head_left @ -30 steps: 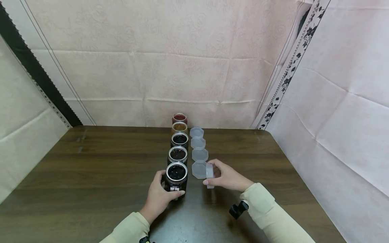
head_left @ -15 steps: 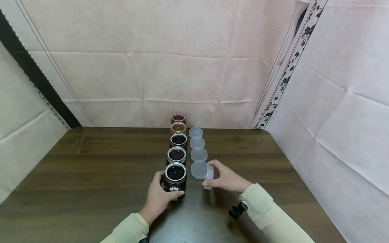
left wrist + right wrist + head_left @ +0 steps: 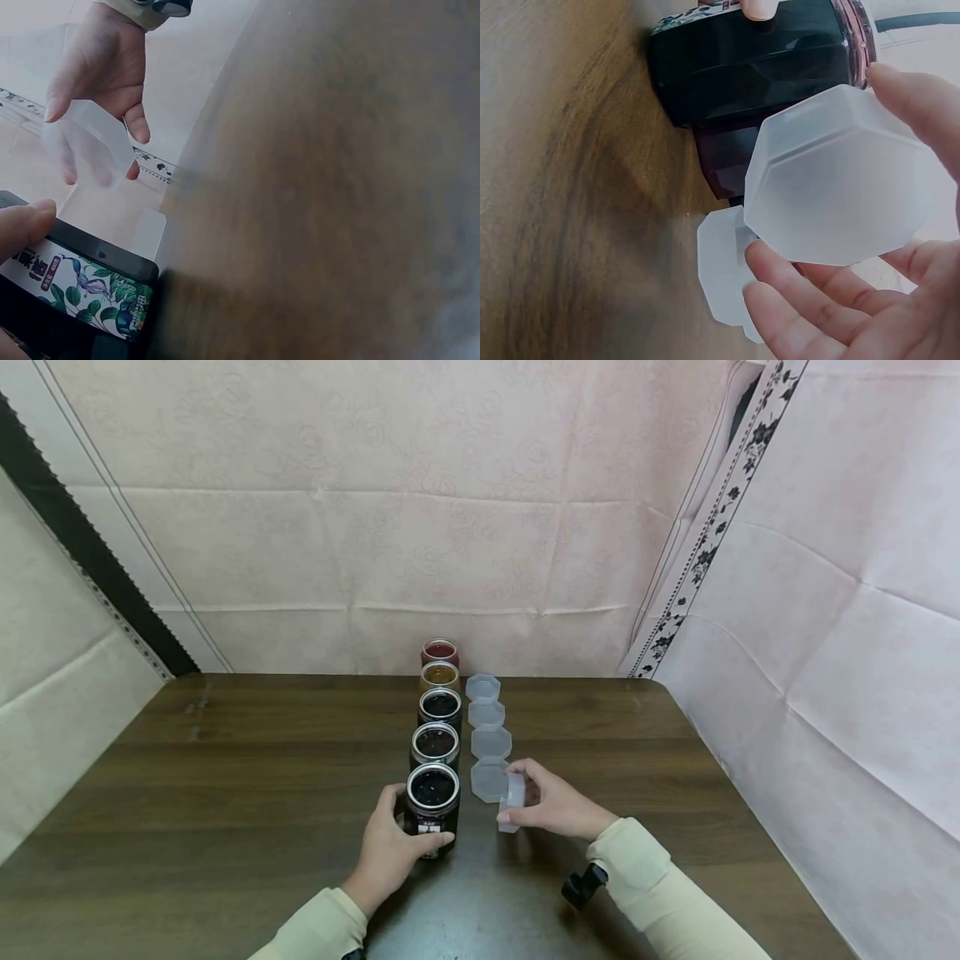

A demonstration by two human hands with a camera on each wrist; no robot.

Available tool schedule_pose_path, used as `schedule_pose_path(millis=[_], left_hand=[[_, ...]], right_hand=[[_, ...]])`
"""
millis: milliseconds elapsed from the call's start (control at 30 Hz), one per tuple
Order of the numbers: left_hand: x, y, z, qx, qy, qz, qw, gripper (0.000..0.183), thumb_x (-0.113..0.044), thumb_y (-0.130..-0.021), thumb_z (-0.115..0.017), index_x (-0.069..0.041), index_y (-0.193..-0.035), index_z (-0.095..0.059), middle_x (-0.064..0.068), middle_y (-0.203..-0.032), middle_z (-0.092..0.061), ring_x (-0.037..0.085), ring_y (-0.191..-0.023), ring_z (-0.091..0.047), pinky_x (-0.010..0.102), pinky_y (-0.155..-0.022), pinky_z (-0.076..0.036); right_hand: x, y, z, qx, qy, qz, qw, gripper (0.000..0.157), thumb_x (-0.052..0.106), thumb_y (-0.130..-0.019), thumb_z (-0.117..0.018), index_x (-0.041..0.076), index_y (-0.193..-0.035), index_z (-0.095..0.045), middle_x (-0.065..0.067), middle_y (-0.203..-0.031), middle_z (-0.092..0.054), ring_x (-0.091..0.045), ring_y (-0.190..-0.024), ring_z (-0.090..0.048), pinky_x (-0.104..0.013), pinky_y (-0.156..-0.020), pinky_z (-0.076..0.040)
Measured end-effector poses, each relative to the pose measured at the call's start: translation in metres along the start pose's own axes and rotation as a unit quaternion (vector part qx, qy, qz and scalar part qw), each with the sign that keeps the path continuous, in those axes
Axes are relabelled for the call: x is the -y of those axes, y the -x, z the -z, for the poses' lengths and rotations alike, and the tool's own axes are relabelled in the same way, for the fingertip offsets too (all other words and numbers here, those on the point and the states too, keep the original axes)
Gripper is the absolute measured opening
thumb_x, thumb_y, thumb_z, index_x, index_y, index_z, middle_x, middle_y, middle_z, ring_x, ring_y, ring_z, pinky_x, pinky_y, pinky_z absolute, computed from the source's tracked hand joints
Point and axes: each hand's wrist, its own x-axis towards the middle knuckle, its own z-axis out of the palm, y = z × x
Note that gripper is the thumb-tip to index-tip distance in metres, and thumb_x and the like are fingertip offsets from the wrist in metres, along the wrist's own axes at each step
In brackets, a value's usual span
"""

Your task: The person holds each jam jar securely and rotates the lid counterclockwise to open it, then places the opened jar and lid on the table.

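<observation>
At the near end of a row of jars, my left hand (image 3: 390,852) grips a dark octagonal jar (image 3: 433,789) with a silver rim. The jar stands upright, and its printed label (image 3: 90,289) shows plants and a bird in the left wrist view. My right hand (image 3: 553,802) holds a translucent plastic lid (image 3: 840,199) by its edge, thumb on one side and fingers on the other. That lid is tilted on its side, to the right of the gripped jar and apart from it. Close behind it lies the nearest loose lid (image 3: 487,781) of the lid row.
Several more jars (image 3: 437,742) with dark, amber and red tops run back in line. Beside them several similar lids (image 3: 491,743) lie flat on the brown wooden table (image 3: 225,793). Pale cloth (image 3: 450,543) hangs behind the table's far edge.
My right hand has brought the lid slightly nearer to me and to the left, turning it a little. The left hand stays on the jar.
</observation>
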Motion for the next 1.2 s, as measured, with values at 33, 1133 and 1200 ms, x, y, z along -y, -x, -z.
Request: schedule_pose_path(millis=[33, 1133, 1200], left_hand=[[0.000, 0.000, 0.000, 0.001, 0.002, 0.000, 1.0000, 0.075, -0.009, -0.061, -0.090, -0.002, -0.121, -0.046, 0.013, -0.112, -0.062, 0.022, -0.102, -0.059, 0.024, -0.085, -0.049], [-0.004, 0.002, 0.000, -0.014, -0.025, 0.003, 0.9996, 0.072, -0.011, -0.059, -0.091, -0.003, -0.116, -0.048, 0.010, -0.105, -0.062, 0.021, -0.097, -0.057, 0.030, -0.084, -0.048], [-0.004, 0.002, 0.000, -0.014, -0.025, 0.004, 0.9996, 0.072, -0.011, -0.059, -0.091, -0.003, -0.116, -0.048, 0.010, -0.105, -0.062, 0.021, -0.097, -0.057, 0.030, -0.084, -0.048]], right_hand=[[0.000, 0.000, 0.000, -0.001, -0.001, 0.001, 1.000, 0.065, 0.028, -0.085, -0.074, 0.006, -0.134, -0.039, -0.012, -0.118, -0.051, -0.030, -0.105, -0.053, -0.044, -0.088, -0.048], [-0.013, 0.002, -0.022, -0.056, -0.022, -0.027, 0.998, 0.067, 0.026, -0.080, -0.079, 0.004, -0.132, -0.043, -0.017, -0.129, -0.050, -0.035, -0.118, -0.053, -0.051, -0.096, -0.047], [-0.014, 0.002, -0.022, -0.051, -0.024, -0.023, 0.998, 0.068, 0.025, -0.080, -0.080, 0.003, -0.132, -0.041, -0.018, -0.130, -0.049, -0.036, -0.119, -0.052, -0.052, -0.096, -0.047]])
